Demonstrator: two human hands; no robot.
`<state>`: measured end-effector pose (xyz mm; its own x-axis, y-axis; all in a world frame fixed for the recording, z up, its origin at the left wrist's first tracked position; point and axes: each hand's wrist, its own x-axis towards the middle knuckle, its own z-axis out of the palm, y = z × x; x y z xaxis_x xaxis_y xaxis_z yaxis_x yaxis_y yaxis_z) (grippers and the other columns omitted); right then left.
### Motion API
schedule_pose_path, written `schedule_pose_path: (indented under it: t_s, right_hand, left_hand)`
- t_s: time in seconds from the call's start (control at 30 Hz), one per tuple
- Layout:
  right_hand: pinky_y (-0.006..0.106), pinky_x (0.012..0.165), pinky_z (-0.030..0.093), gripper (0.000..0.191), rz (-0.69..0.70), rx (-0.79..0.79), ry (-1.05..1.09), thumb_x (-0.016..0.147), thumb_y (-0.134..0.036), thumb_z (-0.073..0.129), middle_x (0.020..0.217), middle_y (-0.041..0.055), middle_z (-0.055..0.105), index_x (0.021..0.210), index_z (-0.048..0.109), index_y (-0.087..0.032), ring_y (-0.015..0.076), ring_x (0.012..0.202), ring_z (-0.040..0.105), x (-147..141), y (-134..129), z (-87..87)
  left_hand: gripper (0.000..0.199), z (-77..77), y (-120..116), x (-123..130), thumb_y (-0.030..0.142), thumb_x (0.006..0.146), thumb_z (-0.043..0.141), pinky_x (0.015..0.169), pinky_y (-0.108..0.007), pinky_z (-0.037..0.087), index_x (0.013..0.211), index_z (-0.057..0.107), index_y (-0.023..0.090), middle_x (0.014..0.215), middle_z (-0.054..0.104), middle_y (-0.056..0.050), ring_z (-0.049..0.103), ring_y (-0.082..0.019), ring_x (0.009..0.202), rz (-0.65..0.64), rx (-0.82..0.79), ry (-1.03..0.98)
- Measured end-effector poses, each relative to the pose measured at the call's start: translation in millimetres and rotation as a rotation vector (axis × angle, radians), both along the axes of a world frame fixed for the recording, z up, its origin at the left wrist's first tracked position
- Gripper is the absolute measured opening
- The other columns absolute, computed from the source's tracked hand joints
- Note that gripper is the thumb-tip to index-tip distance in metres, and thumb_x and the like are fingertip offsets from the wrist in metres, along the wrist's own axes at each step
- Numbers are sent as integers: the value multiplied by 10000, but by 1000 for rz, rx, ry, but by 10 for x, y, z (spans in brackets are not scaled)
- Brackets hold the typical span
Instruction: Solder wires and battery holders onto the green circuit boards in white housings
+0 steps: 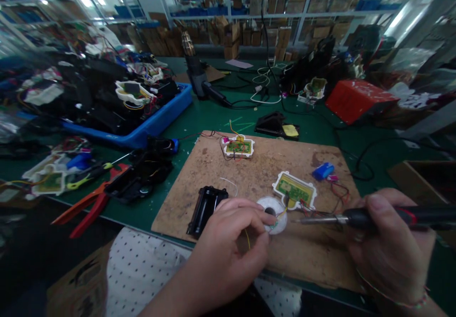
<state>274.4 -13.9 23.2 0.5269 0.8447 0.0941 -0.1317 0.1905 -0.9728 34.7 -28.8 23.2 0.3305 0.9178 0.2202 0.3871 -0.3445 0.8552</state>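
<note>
Green table (213, 113), brown board (178, 203), blue tray (158, 116), red box (359, 99)

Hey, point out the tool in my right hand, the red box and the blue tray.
Tool (358, 218): head view, front of its black handle.
Red box (351, 101): head view, its near side.
Blue tray (162, 116): head view, its side wall.

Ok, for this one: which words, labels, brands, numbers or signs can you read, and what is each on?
No text can be read.
Blue tray: faint marks on the front wall, too blurred.
Cardboard at lower left: a dark mark, no legible letters.
Near circuit board and far circuit board: any markings too small.
Black tool in the right hand: no legible lettering.
</note>
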Motion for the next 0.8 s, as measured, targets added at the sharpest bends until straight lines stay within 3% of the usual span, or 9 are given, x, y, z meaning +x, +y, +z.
schedule_pose_path:
  t_s: [0.13, 0.4, 0.8]
  right_hand:
    - [206, 360, 407, 346, 32, -3, -117, 663, -408, 887, 522, -17, 579, 601, 615, -204, 113, 405, 531, -15, -45, -53]
    - [220, 428, 417, 288, 34, -22, -323, 756, -397, 850, 582, -30, 590, 688, 637, -215, 97, 453, 535, 4, -115, -163]
    - [194, 417, 407, 259, 62, 21, -428, 767, -362, 845, 578, -30, 572, 670, 651, -221, 79, 453, 514, -24, -105, -143]
  left_hand:
    - [158, 3, 5, -21, 63, 858, 624, 972, -381, 532, 801, 620, 211, 1055, 788, -20, 657, -201, 1122, -11, -26, -18]
    - [173, 24, 23, -36, 55, 863, 624, 984, -372, 532, 792, 615, 213, 1051, 793, 0, 667, -188, 1094, -29, -21, -31]
    - [182, 20, 55, -28, 40, 839, 646, 969, -342, 549, 787, 611, 211, 1050, 799, 16, 681, -171, 1078, -26, -8, -37]
